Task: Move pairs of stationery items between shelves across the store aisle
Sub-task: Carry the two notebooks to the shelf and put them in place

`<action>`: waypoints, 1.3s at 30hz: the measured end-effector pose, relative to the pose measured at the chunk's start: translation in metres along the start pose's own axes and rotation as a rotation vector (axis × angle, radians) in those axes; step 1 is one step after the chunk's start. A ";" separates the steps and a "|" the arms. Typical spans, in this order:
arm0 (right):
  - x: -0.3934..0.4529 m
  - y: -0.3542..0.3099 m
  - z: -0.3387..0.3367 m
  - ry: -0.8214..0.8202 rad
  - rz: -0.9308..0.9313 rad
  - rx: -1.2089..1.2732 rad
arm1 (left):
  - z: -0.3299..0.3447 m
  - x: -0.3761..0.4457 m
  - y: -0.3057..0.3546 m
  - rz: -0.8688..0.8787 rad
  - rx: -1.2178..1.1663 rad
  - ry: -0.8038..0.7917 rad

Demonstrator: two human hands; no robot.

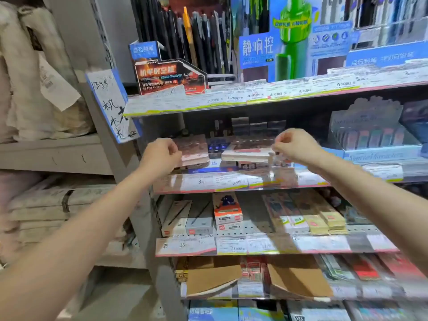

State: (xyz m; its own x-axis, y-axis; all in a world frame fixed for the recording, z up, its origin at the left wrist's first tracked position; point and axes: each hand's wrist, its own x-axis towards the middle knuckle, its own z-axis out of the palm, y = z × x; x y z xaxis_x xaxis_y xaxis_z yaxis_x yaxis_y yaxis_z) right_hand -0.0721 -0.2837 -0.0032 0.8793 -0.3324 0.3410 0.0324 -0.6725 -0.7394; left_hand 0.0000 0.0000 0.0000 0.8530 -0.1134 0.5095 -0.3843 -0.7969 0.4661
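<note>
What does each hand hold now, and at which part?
The left hand holds the pink notebook at its left edge. The right hand holds the cream notebook at its right end.

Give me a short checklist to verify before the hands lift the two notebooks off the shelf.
1. Left hand touches the pink notebook: ok.
2. Left hand grips it firmly: cannot tell, the fingers are hidden.
3. Right hand is at the brown notebook: ok.
4. Right hand holds it: cannot tell, motion blur.
5. Both notebooks lie flat on the same shelf: ok.
6. Space above the notebooks is free for lifting: ok.
</note>
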 end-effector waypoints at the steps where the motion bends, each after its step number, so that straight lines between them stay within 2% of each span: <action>1: 0.009 -0.003 0.000 -0.015 -0.004 -0.111 | 0.001 0.007 0.001 -0.011 0.042 -0.007; 3: 0.024 -0.011 -0.002 -0.080 0.020 -0.283 | 0.004 0.018 0.003 -0.063 0.119 -0.018; 7: 0.040 -0.022 0.006 -0.295 0.059 -0.503 | 0.008 0.036 0.007 -0.172 0.226 -0.170; 9: 0.043 -0.024 0.008 -0.350 0.070 -0.513 | 0.008 0.044 0.007 -0.230 0.244 -0.218; 13: 0.049 -0.025 0.008 -0.392 0.129 -0.497 | 0.002 0.054 0.009 -0.378 0.099 -0.308; 20: 0.053 -0.030 0.006 -0.390 0.213 -0.416 | 0.007 0.058 0.004 -0.523 -0.040 -0.340; 25: 0.053 -0.034 0.009 -0.399 0.284 -0.112 | 0.009 0.056 0.002 -0.552 -0.247 -0.308; 27: 0.050 -0.033 0.013 -0.361 0.319 0.006 | 0.011 0.055 -0.001 -0.554 -0.354 -0.284; 33: 0.034 -0.020 0.021 -0.189 0.317 0.309 | 0.009 0.043 -0.007 -0.649 -0.757 -0.352; 39: 0.016 -0.010 0.020 -0.070 0.264 0.661 | 0.002 0.026 -0.012 -0.550 -0.957 -0.309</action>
State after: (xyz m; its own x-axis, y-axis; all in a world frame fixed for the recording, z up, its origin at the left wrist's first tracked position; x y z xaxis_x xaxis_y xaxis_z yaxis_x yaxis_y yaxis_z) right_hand -0.0491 -0.2686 -0.0018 0.9251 -0.3710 0.0805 0.0759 -0.0269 -0.9968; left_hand 0.0274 0.0053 0.0060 0.9881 -0.1363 -0.0713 0.0692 -0.0208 0.9974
